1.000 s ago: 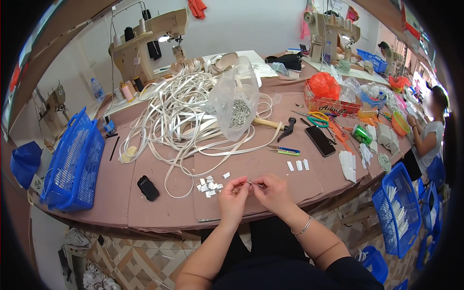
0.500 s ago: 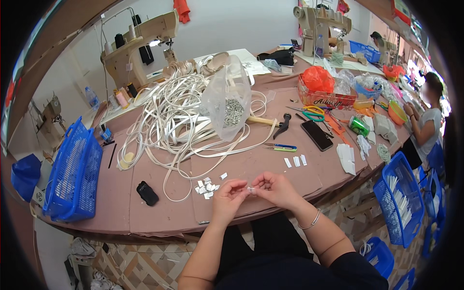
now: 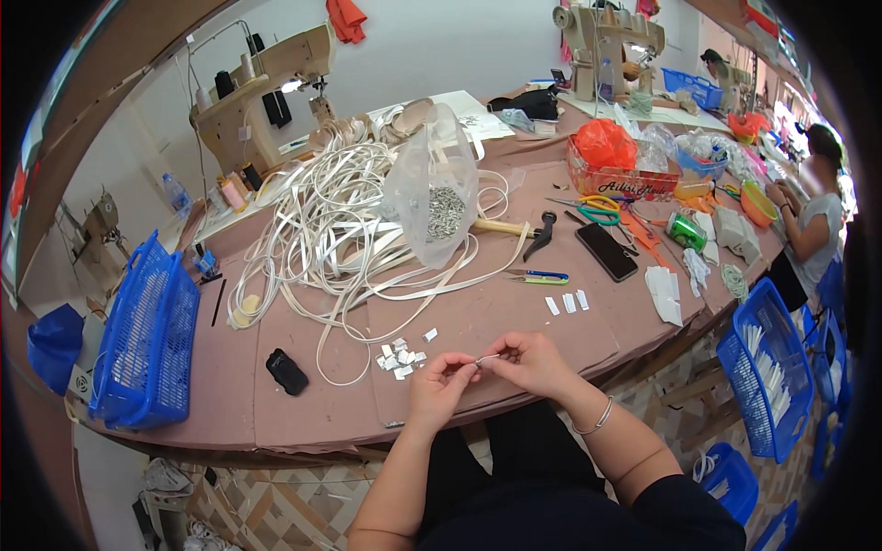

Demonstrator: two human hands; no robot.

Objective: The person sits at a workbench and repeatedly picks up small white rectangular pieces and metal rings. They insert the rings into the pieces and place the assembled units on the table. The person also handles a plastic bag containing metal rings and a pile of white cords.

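Note:
Near the table's front edge, my left hand [image 3: 441,386] and my right hand [image 3: 531,365] meet fingertip to fingertip. Thumb and forefinger of each are closed on a small thin pale piece [image 3: 484,359]; its exact kind is too small to make out. Just left of my left hand lies a loose heap of small white tabs [image 3: 399,356]. Three white tabs [image 3: 568,302] lie in a row beyond my right hand. Farther off, a clear plastic bag [image 3: 445,213] of small metal parts rests on a tangle of white flat cord [image 3: 322,216].
Blue-green thread snips [image 3: 539,276], a hammer [image 3: 542,237] and a black phone [image 3: 606,253] lie beyond my hands. Left are a black pouch-like object [image 3: 286,371] and a blue basket [image 3: 147,340]. A person [image 3: 808,220] sits at the far right. Sewing machines [image 3: 262,92] stand behind.
The whole view has shifted slightly. My fingertips have turned the small piece a little, and more of its edge shows between them. The objects on the table stay in place.

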